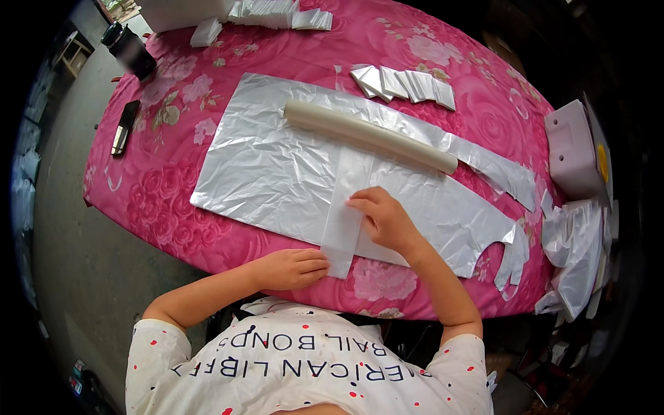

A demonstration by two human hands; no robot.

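A stack of flat, silvery-white plastic carrier bags (270, 159) lies across the table, its cut handles at the right end. Over its middle runs a narrow translucent white plastic strip (342, 235), whose near end reaches past the bags' front edge. My left hand (294, 268) has its fingers together and bent at the strip's near left edge; the thumb is hidden. Farther up, my right hand (384, 218) is curled, thumb and forefinger closed at the strip. A long beige-grey roll (370, 136) rests on the bags beyond my hands.
Small white folded packets (401, 84) sit behind the bags, with more packets (270, 14) at the far edge. A phone (125, 128) and a black bottle (129, 52) stand left. At right are a white box (570, 142) and crumpled plastic bags (570, 238). Pink flowered cloth (169, 197) covers the table.
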